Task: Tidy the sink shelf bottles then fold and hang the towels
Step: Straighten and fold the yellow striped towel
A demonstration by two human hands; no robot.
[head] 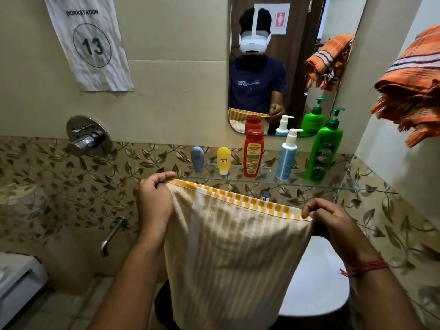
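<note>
A beige towel (pixel 233 253) with a yellow-and-white checked border hangs in front of me over the sink. My left hand (pixel 154 198) pinches its upper left corner and my right hand (pixel 333 217) pinches its upper right corner, so the top edge is stretched between them. Behind it, a glass shelf (pixel 269 181) carries a row of upright bottles: a small blue tube (pixel 197 159), a yellow tube (pixel 223 160), a red bottle (pixel 253 153), a white-and-blue pump bottle (pixel 288 156) and a green pump bottle (pixel 325 153). An orange striped towel (pixel 414 84) hangs bunched at the upper right.
A mirror (pixel 295 44) above the shelf reflects a person and the towels. A chrome mixer valve (pixel 87 136) and spout (pixel 113 234) stick out of the left wall. The white sink (pixel 319 282) lies under the towel. A paper sign (pixel 88 41) hangs upper left.
</note>
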